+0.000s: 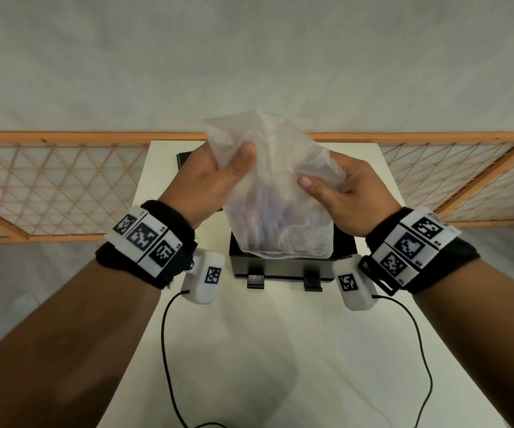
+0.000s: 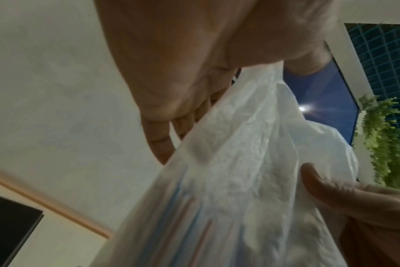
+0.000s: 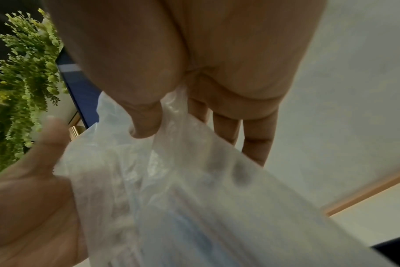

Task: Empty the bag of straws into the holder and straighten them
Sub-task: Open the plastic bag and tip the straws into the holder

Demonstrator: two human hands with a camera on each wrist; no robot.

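Both hands hold a thin, translucent, crinkled plastic bag point(image 1: 275, 193) up over the near half of the white table point(image 1: 280, 350). The left hand point(image 1: 215, 177) pinches the film near the bag's top left corner, thumb pressed against curled fingers with plastic between. The right hand point(image 1: 345, 186) pinches the upper right edge the same way, its thumb lying across the front of the film.

Inside the bag, the bundle of blue, red and white striped straws point(image 1: 268, 208) has settled towards the bottom. Their long axis runs roughly up and down, tilted a little so the lower ends come nearer the person. The left wrist view shows the stripes running lengthwise down the bag.

What the next move turns on is that the black, open-topped rectangular holder point(image 1: 292, 268) stands on the table straight below the bag, with the bag's bottom edge hanging just over its opening. Both grips sit at the top, so the straws hang below the hands, and each hand is about equally near. Which end of the bag is open I can't quite make out through the crumpled film; it looks like the upper end, in which case the bag would need tipping over to empty.

A flat black object point(image 1: 184, 157) lies at the far left of the table, behind the left hand.
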